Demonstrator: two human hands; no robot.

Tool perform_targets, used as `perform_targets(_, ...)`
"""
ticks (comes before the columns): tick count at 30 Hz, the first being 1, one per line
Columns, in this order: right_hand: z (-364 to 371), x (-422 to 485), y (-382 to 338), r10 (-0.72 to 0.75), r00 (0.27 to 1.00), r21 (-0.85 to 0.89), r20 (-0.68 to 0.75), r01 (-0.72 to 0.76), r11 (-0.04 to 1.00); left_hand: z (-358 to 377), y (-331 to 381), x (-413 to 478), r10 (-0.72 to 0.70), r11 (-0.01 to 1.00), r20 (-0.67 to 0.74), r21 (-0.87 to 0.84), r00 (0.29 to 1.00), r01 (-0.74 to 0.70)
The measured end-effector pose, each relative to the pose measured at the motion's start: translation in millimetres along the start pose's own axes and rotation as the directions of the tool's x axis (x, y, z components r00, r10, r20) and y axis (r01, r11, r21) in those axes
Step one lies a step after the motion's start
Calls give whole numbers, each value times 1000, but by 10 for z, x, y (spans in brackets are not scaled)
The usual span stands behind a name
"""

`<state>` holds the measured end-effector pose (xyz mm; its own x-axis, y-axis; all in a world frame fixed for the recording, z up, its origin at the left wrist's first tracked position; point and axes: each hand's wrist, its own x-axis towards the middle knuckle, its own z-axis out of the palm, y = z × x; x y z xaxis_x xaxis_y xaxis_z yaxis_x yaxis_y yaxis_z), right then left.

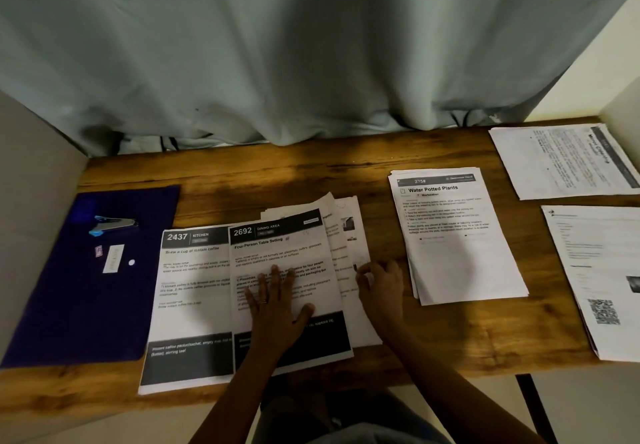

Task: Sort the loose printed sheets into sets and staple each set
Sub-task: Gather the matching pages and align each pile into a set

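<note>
Paper [284,256] under flat left hand [277,301]; right hand [381,284] pinches sheets [350,235].

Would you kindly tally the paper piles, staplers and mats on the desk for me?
Paper piles: 4 (loose heap, Water Potted Plants pile, back-right pile, QR pile)
Stapler: 1
Mat: 1
Total: 6

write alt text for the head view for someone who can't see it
A person's left grip presses flat on sheet 2692, which overlaps sheet 2437 on a wooden table, while the right grip touches the fanned sheets beneath. A stapler lies on a purple mat at left; three paper stacks lie at right.
</note>
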<state>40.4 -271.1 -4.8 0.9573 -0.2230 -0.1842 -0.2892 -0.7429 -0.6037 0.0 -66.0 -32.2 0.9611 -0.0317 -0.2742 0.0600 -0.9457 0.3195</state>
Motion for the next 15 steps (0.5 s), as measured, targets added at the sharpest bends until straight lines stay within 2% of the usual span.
perform_targets(4, 15, 51, -57, 98, 993, 22, 73, -100, 995, -53, 21, 13, -7, 1000, 20, 27, 1000, 6)
perform_targets(9, -5, 69, -111, 72, 997, -29, -11, -72, 997, -83, 55, 39, 0, 999, 53, 41, 999, -2)
perform_targets(11, -34, 86, -114, 52, 998, 60, -31, -50, 997, -67, 48, 45, 4, 999, 54, 35, 999, -6)
perform_targets(13, -92, 100, -115, 87, 996, 203, 3, -86, 975, -62, 45, 47, 3, 1000, 54, 31, 999, -4)
perform_targets(15, -194, 126, -126, 118, 993, 263, 17, -118, 958, -66, 53, 49, 0, 999, 63, 32, 998, -2)
